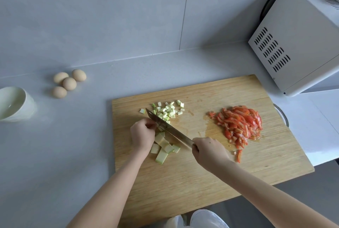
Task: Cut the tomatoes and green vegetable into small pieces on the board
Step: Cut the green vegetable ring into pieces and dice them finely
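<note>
A wooden cutting board lies on the counter. My right hand grips the handle of a long knife, whose blade slants up-left across pale green vegetable strips. My left hand, fingers curled, holds those strips down right beside the blade. Small green dice are heaped just beyond the blade. A pile of red tomato slivers sits on the board's right half, with a stray sliver nearer me.
Several eggs lie on the counter at the left, next to a white bowl at the frame's edge. A white microwave stands behind the board's right corner. A tiled wall runs along the back.
</note>
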`<control>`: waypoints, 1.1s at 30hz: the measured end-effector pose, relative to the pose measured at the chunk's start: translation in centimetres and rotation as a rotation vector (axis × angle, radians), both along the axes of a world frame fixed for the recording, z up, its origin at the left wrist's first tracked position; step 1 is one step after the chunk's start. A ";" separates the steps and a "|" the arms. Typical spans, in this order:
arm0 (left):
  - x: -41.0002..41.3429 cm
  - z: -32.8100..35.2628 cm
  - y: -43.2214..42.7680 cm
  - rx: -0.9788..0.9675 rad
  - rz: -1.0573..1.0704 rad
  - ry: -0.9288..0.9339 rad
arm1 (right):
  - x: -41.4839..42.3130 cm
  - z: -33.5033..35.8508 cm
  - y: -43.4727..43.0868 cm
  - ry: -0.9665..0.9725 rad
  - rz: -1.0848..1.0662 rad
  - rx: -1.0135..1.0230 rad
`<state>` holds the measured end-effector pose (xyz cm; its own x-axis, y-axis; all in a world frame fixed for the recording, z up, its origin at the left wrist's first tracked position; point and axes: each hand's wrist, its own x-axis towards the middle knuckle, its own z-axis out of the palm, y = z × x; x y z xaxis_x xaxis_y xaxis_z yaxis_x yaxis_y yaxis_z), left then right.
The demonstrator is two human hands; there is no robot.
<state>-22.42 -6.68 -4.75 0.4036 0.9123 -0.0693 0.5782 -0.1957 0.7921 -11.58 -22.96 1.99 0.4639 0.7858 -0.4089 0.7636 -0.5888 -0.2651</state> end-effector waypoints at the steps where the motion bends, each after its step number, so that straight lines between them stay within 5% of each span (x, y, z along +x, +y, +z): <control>1: -0.1 0.1 0.0 -0.001 -0.002 -0.006 | 0.1 0.0 0.0 0.013 -0.007 0.008; 22: 0.3 0.1 0.5 -0.001 -0.016 0.009 | 0.6 -0.2 -0.4 0.099 -0.087 0.043; 29: 0.3 1.1 3.5 -0.303 0.174 -0.102 | 1.5 1.4 -2.2 -0.098 -0.029 0.233; 33: -0.1 2.7 6.3 -0.257 0.269 -0.190 | 2.0 2.0 -2.7 -0.215 0.023 0.224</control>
<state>-22.55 -0.39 -2.09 0.1807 0.9498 -0.2556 0.4206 0.1603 0.8930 -9.57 -25.65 4.03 0.5024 0.8565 -0.1184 0.8286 -0.5161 -0.2171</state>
